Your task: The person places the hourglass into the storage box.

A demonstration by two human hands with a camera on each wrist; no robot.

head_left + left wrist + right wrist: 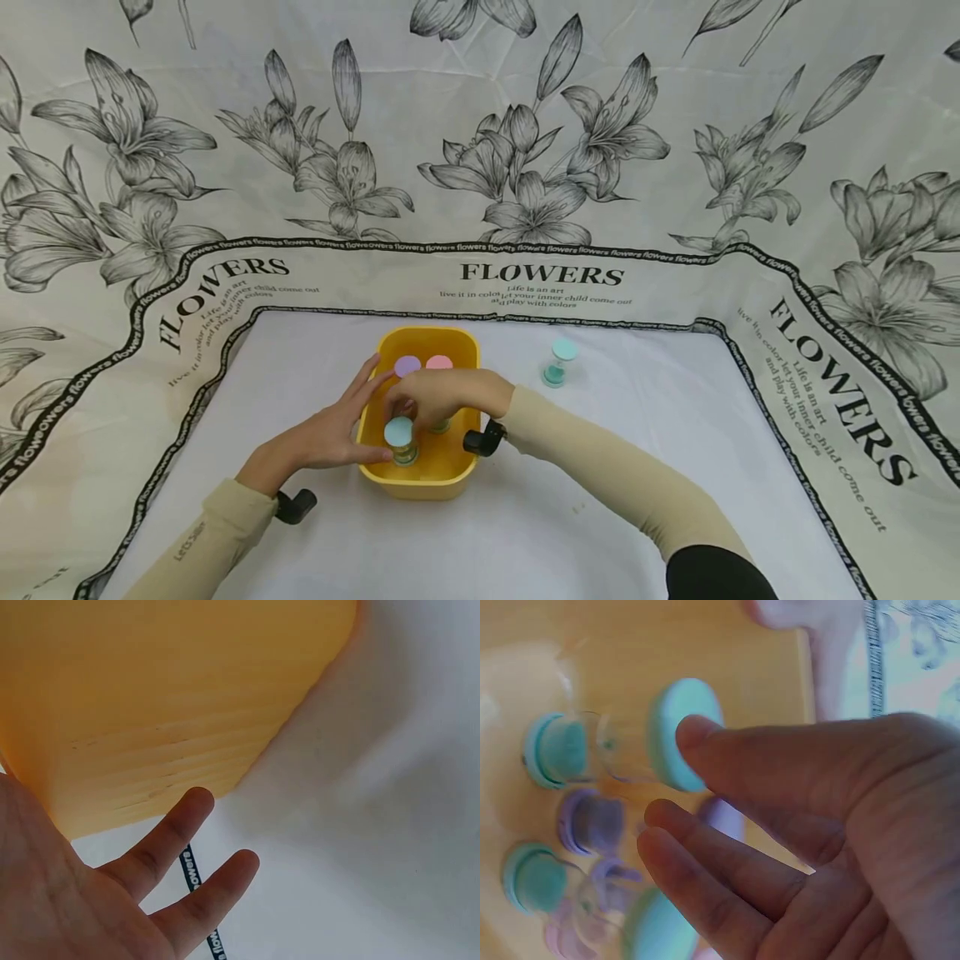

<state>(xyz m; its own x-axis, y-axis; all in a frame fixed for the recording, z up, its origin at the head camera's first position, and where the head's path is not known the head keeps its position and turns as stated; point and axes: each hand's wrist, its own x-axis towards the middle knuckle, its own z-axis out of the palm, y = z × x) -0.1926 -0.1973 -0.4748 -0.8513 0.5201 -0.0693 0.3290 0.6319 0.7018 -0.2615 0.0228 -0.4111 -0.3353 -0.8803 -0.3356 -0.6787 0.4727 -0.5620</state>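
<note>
In the head view, my right hand (431,396) reaches down into a yellow plastic bin (468,350). Close to its fingers stands an upright sand timer (402,442) with a teal cap. The right wrist view has the thumb (727,742) over the edge of that teal cap (682,705), while two fingers (712,870) extend apart from it. My left hand (330,433), fingers spread, lies along the bin's left side, its thumb over the rim near the timer. From the left wrist, two straight fingers (210,896) show below the bin's outer wall (187,697).
Purple-capped (407,366) and pink-capped (439,362) sand timers stand at the back of the bin. A second teal timer (536,881) is beside them in the right wrist view. Another teal sand timer (558,362) stands on the white cloth to the bin's right.
</note>
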